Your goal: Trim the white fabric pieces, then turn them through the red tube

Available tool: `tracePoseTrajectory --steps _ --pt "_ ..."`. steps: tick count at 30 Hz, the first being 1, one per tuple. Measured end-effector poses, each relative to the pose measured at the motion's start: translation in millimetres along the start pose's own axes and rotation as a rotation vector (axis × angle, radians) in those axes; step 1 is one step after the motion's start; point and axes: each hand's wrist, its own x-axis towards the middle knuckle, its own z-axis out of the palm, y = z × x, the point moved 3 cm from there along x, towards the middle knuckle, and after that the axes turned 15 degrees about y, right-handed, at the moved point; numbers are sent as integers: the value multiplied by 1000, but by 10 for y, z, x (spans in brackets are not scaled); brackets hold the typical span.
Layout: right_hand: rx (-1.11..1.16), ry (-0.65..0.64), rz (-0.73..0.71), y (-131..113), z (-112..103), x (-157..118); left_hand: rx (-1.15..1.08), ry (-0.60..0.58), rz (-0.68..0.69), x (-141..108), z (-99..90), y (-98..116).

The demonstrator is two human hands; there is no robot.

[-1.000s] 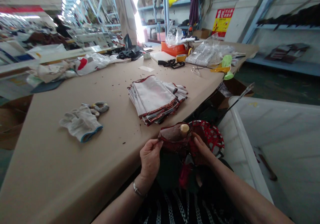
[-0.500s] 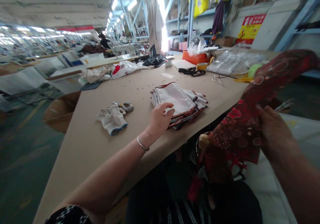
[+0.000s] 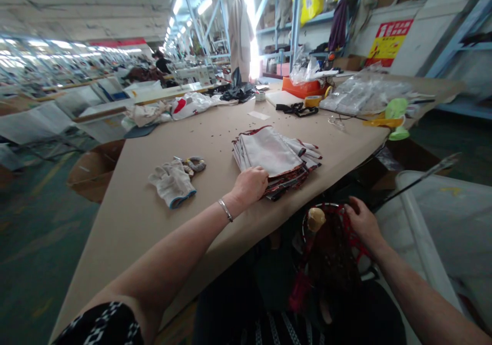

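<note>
My left hand (image 3: 251, 185) lies at the near left corner of a stack of pale fabric pieces (image 3: 269, 153) with dark red patterned edges. Its fingers are closed at the stack's edge and seem to pinch a fabric piece. Below the table edge, over my lap, dark red patterned cloth (image 3: 332, 250) hangs in shadow by a curved, light-studded rim and a pale round knob (image 3: 315, 219). My right hand (image 3: 363, 222) is at the right of this rim, fingers curled against the red cloth; the fingertips are partly hidden.
A work glove (image 3: 172, 183) lies left of the stack beside small scissors (image 3: 194, 165). Farther back are black straps (image 3: 295, 109), yellow tape (image 3: 312, 101), an orange tray (image 3: 302, 87) and clear plastic bags (image 3: 361, 96). A white bin (image 3: 442, 217) stands at right, a cardboard box (image 3: 96, 173) at left.
My right hand has come down and left, bringing the raised red patterned cloth down toward my lap. My left hand has shifted slightly right, and its fingers have closed at the stack's corner.
</note>
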Motion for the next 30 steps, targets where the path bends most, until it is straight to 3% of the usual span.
tracePoseTrajectory --steps 2,5,7,10,14,17,19,21,25,27,30 --pt "116 8 -156 -528 -73 99 35 -15 -15 27 -16 -5" --pt "284 -55 -744 -1509 -97 24 93 -28 -1 57 -53 15" --pt "109 -140 -1021 -2005 46 -96 125 -30 31 72 -84 41" --pt "-216 -269 -1145 -2375 395 -142 149 -35 44 87 -154 70" --pt "-320 -234 -1032 -2444 613 159 162 68 -58 76 -316 32" --pt "-327 -124 -891 -2436 466 401 112 192 -144 32 -391 -52" --pt "-279 -58 -838 -2449 290 407 -10 279 -223 6 -399 -111" --pt "-146 -3 -847 -2452 111 262 -285 404 -371 -18 -426 -142" --pt "52 -46 -858 -2244 -137 -247 -1238 678 -779 -142 -620 32" --pt "134 -146 -774 -2047 -228 -483 -1611 634 -870 -246 -735 261" --pt "514 -312 -441 -1729 -371 -751 -1761 433 -939 -501 -767 578"
